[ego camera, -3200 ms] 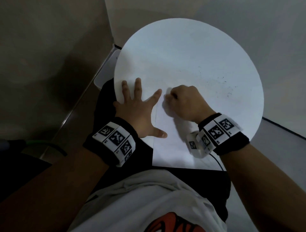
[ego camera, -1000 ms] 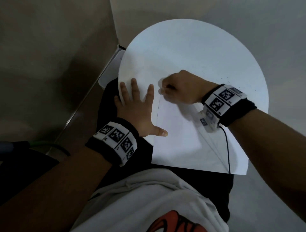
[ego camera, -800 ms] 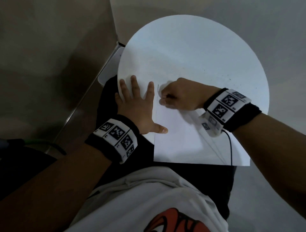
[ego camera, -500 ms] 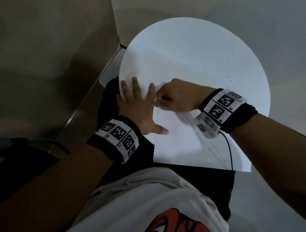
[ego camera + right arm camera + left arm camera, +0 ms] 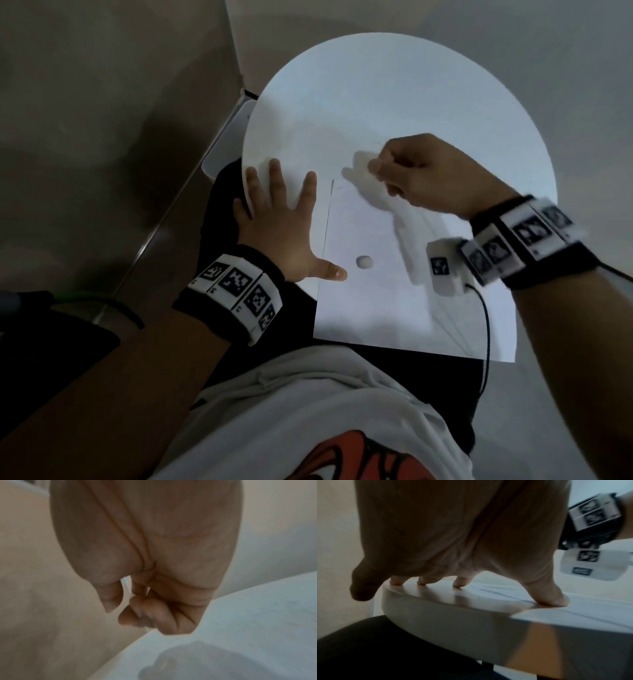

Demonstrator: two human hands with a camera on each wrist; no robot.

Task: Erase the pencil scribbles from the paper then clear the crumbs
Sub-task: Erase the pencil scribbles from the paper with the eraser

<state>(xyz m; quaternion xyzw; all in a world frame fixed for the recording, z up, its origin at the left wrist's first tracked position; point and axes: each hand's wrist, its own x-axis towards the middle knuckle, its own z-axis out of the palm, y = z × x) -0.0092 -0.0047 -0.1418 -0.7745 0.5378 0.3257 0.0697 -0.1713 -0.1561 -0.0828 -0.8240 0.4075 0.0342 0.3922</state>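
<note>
A white sheet of paper point(image 5: 376, 301) lies on the near part of a round white table point(image 5: 376, 85), its near edge hanging past the rim. My left hand point(image 5: 291, 219) lies flat with fingers spread on the table point(image 5: 436, 615), and its thumb point(image 5: 553, 599) presses the paper's left edge. Faint pencil lines point(image 5: 496, 592) show on the sheet beside the thumb. A small white oval eraser point(image 5: 364, 262) lies loose on the paper near that thumb. My right hand point(image 5: 404, 171) hovers above the paper's far corner, fingers point(image 5: 154, 615) curled with nothing seen in them.
A white object point(image 5: 226, 147) stands at the table's left, below the rim. A black cable point(image 5: 486, 329) hangs from my right wrist camera across the paper. My lap in dark trousers point(image 5: 239, 178) sits under the near rim. A green cable point(image 5: 102, 301) lies on the floor at left.
My right hand has lifted off the paper and moved right and away. The eraser now lies loose on the sheet. My left hand has stayed in place.
</note>
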